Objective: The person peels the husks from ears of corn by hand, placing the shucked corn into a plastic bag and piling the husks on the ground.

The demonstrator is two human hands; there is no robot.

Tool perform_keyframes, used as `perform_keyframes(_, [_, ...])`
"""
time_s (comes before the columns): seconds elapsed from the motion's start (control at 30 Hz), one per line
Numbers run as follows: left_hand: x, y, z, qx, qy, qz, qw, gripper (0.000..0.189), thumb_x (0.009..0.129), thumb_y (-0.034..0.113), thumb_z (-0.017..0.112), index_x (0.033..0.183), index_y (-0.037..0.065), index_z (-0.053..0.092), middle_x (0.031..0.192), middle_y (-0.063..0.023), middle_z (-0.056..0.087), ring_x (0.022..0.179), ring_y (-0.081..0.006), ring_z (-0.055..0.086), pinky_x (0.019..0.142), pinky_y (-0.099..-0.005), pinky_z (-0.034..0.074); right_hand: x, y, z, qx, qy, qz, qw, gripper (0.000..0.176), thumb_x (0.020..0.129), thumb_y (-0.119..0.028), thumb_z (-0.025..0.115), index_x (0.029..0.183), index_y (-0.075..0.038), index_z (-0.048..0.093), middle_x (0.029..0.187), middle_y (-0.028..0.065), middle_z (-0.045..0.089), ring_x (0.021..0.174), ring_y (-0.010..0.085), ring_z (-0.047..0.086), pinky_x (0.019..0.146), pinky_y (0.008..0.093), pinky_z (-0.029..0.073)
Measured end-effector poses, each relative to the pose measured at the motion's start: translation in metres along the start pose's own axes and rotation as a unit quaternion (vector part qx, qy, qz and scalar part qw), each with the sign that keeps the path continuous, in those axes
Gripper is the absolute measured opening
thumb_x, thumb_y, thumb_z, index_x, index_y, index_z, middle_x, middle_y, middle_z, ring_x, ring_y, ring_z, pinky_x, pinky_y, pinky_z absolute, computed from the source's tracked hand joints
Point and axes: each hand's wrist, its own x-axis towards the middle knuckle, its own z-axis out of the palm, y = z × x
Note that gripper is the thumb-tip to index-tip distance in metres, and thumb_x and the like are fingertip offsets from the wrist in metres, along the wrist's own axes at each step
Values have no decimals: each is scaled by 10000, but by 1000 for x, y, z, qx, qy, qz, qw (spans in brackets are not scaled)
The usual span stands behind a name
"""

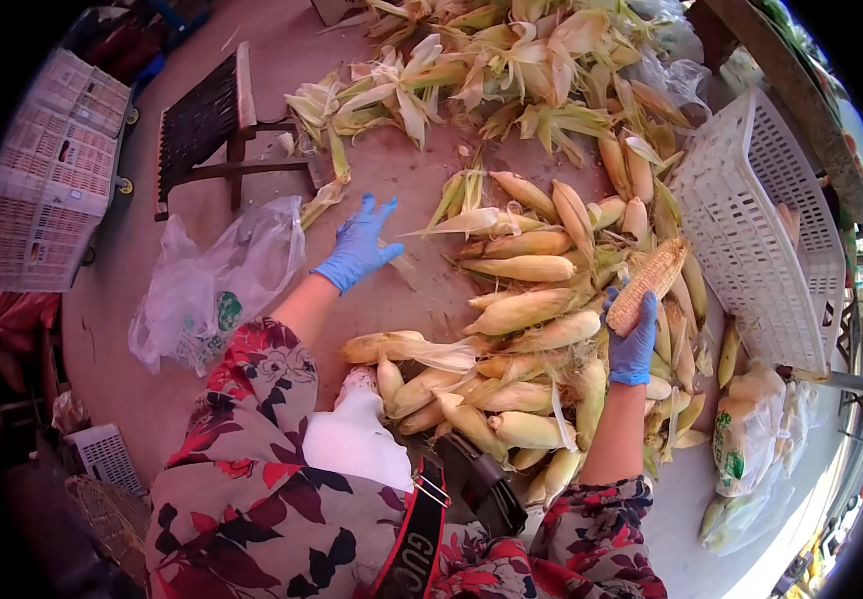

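Observation:
My right hand (635, 339), in a blue glove, grips a husked ear of corn (649, 284) by its lower end, the pale yellow kernels bare and the tip pointing up. Beneath and around it spreads a heap of corn ears (526, 311), most still in thin pale husk with some silk. Out to the left, my left hand (355, 246), also blue-gloved, reaches over the floor with its fingers spread. A thin strip of husk (403, 262) shows beside its fingers. Loose husk leaves (441, 222) lie between that hand and the heap.
A large pile of stripped husks (541, 60) covers the floor ahead. On the right a white plastic crate (761, 230) leans tilted, with filled plastic bags (751, 439) below. To the left are a crumpled plastic bag (217, 280), a low stool (207, 130) and stacked crates (52, 170).

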Motion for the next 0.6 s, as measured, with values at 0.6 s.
perform_keyframes(0.6, [107, -117, -218, 117, 71, -398, 907, 384, 692, 233, 627, 987, -13, 631, 957, -214, 633, 851, -313, 645, 712, -356, 520, -8, 51, 19, 3, 54, 117, 992, 428, 848, -445, 555, 1017, -53, 524, 801, 93, 609, 638, 168, 579, 557, 256, 470])
